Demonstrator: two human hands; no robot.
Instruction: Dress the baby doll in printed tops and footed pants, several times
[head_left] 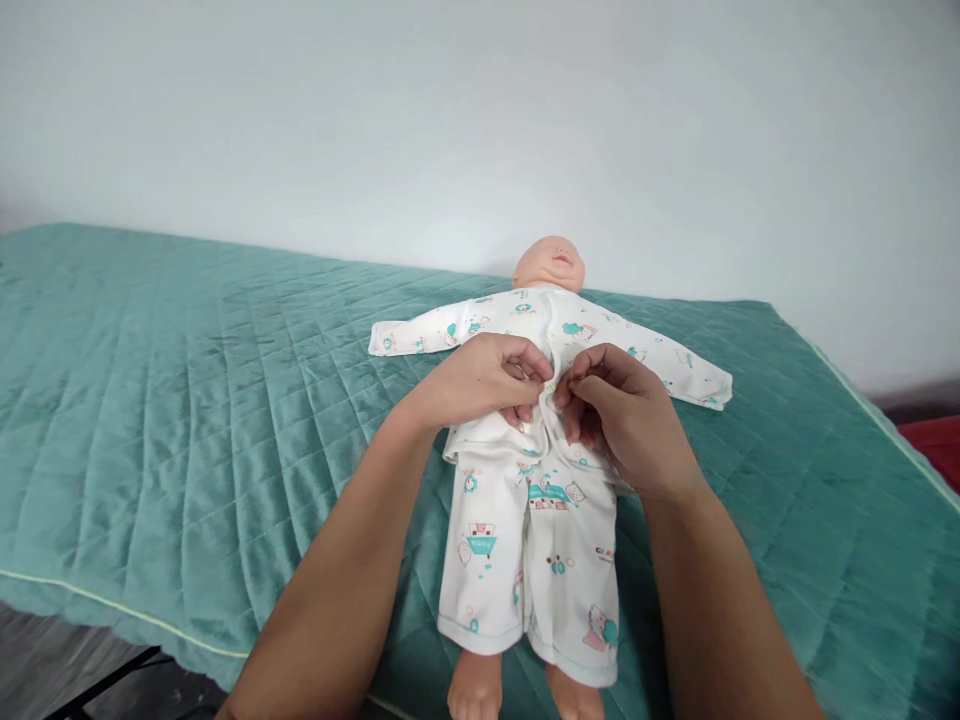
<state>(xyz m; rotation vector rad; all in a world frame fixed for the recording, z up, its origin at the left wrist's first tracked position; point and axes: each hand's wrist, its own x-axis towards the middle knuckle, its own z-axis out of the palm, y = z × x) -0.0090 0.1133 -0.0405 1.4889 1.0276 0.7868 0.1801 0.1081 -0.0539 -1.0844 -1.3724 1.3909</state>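
A baby doll (pixel 550 264) lies on its back with its arms spread, its bare feet toward me. It wears a white printed shirt (pixel 510 312) and matching trousers (pixel 487 590). My left hand (pixel 501 375) is closed at the shirt's front, fingertips pinching the cloth beside the opening. Across from it, my right hand (pixel 619 415) is closed too, thumb and forefinger pinching the other front edge. Small round fasteners show along the opening near the chest. Below the hands the two front edges hang apart slightly. My fingers hide part of the shirt's middle.
A green quilted cover (pixel 225 400) with a pale piped edge spreads under the doll. Behind it rises a plain white wall (pixel 375 120). Something red (pixel 934 445) shows at the right edge. Dark floor (pixel 67 660) and a black bar appear at lower left.
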